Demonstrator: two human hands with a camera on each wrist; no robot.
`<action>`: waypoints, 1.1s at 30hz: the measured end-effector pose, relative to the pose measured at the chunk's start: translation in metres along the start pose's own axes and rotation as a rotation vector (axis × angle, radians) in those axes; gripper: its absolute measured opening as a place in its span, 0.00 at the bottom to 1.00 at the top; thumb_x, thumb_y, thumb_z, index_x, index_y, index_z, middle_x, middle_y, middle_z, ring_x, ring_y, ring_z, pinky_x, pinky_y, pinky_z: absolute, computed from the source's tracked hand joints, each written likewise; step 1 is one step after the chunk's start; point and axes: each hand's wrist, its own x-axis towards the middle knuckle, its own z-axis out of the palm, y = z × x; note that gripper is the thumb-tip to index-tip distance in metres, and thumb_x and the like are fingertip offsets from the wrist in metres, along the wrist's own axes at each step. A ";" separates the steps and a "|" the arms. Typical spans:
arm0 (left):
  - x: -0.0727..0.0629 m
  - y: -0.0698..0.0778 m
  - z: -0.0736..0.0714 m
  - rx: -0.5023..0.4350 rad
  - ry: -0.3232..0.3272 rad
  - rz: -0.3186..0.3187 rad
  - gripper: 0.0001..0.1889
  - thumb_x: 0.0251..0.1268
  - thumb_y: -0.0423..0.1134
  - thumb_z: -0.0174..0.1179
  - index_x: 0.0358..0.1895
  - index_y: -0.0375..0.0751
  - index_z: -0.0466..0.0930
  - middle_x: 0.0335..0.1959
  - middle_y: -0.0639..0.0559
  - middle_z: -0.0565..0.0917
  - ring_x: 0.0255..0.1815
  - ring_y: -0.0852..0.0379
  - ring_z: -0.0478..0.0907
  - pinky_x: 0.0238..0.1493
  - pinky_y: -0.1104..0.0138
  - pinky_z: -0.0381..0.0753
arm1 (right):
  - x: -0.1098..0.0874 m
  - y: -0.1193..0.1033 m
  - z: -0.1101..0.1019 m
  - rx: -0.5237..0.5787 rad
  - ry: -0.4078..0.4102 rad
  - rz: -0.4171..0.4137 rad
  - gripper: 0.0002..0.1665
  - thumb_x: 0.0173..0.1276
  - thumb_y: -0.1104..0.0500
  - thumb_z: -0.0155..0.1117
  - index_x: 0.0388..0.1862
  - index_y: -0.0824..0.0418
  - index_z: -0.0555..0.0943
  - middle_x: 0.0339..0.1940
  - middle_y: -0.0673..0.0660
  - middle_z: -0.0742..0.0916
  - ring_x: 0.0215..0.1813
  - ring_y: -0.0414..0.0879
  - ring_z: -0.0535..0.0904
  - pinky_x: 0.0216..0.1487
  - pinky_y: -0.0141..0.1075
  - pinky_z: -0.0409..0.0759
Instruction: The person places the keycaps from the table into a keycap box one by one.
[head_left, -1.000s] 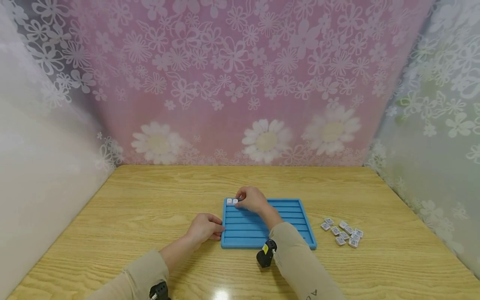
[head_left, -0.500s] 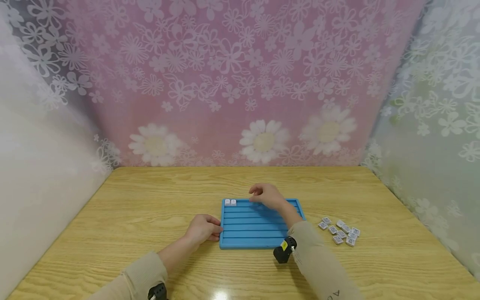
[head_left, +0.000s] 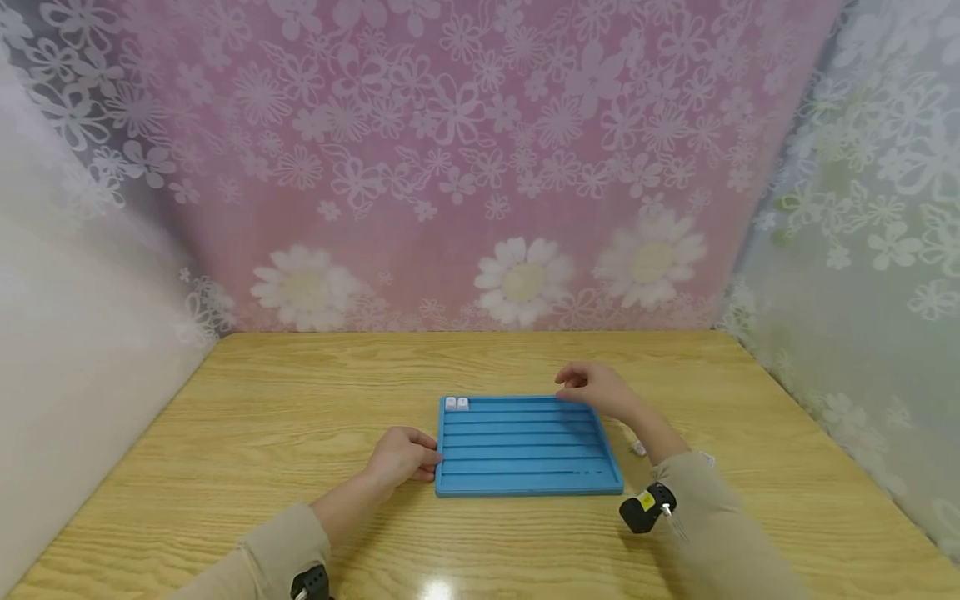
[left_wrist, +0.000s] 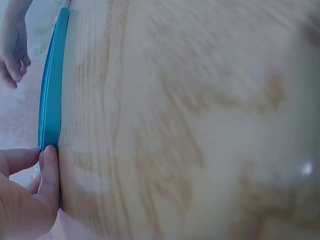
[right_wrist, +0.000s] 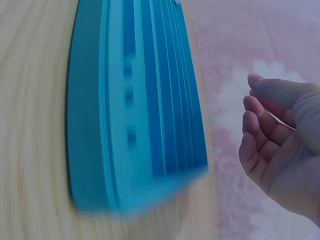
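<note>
A blue ridged tray (head_left: 525, 492) lies on the wooden table. Two small white tiles (head_left: 457, 404), each with a faint mark on top, stand side by side in its far left corner. My left hand (head_left: 401, 455) holds the tray's left edge; the left wrist view shows thumb and finger tips around its near corner. Above the tray's far right corner hovers my right hand (head_left: 596, 390), its fingers loosely curled and nothing between them. In the right wrist view, that empty right hand (right_wrist: 285, 132) is apart from the tray.
More white tiles (head_left: 638, 447) lie on the table right of the tray, mostly hidden by my right forearm. A flowered pink curtain (head_left: 420, 167) hangs behind the table, with pale curtains at both sides. Each sleeve carries a black wrist camera (head_left: 647, 507).
My right hand has left the two tiles and moved right across the tray, its forearm now covering most of the loose tiles. My left hand stays at the tray's edge.
</note>
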 end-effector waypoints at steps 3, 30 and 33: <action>-0.001 0.001 -0.001 0.005 0.007 -0.002 0.11 0.56 0.25 0.59 0.42 0.21 0.76 0.26 0.42 0.78 0.23 0.57 0.77 0.28 0.65 0.84 | -0.008 0.009 -0.013 0.001 -0.009 -0.012 0.17 0.64 0.60 0.62 0.48 0.70 0.78 0.36 0.56 0.81 0.40 0.49 0.75 0.40 0.41 0.76; 0.002 -0.004 0.001 -0.006 0.000 0.010 0.11 0.55 0.24 0.60 0.42 0.21 0.76 0.24 0.43 0.78 0.21 0.58 0.76 0.27 0.65 0.84 | -0.074 0.079 -0.058 0.108 -0.225 0.005 0.20 0.59 0.67 0.63 0.50 0.76 0.73 0.44 0.66 0.80 0.45 0.54 0.75 0.39 0.33 0.79; 0.001 -0.003 0.001 -0.011 -0.004 0.015 0.11 0.54 0.24 0.61 0.41 0.22 0.76 0.23 0.43 0.78 0.22 0.57 0.77 0.28 0.65 0.84 | -0.076 0.085 -0.057 0.134 -0.256 -0.005 0.21 0.60 0.66 0.63 0.50 0.76 0.73 0.46 0.67 0.80 0.48 0.57 0.76 0.41 0.32 0.78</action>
